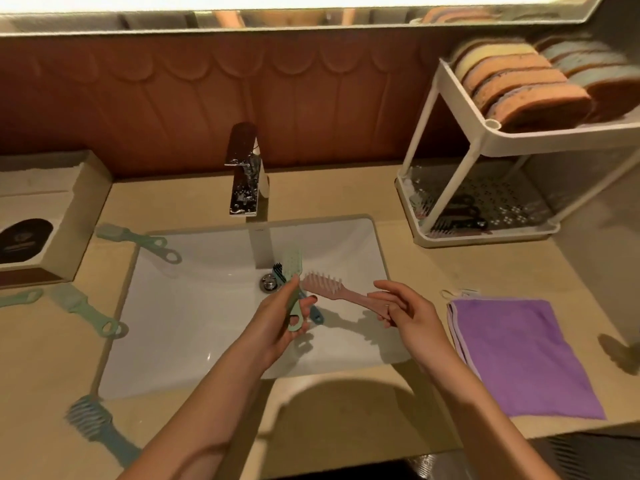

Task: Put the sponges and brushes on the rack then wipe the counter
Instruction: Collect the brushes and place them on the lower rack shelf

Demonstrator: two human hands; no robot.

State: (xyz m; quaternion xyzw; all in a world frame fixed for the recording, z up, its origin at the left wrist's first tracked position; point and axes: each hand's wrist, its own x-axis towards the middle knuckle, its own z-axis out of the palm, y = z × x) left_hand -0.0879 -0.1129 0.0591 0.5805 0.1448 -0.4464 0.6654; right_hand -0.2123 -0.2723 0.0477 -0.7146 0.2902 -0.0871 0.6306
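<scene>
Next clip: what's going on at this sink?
A person works over the sink, the left hand gripping a green brush and the right hand holding a pink brush by its handle. Sponges already sit atop the rack. Several brushes lie on the counter left of the sink, and the purple cloth lies folded at the right.
</scene>
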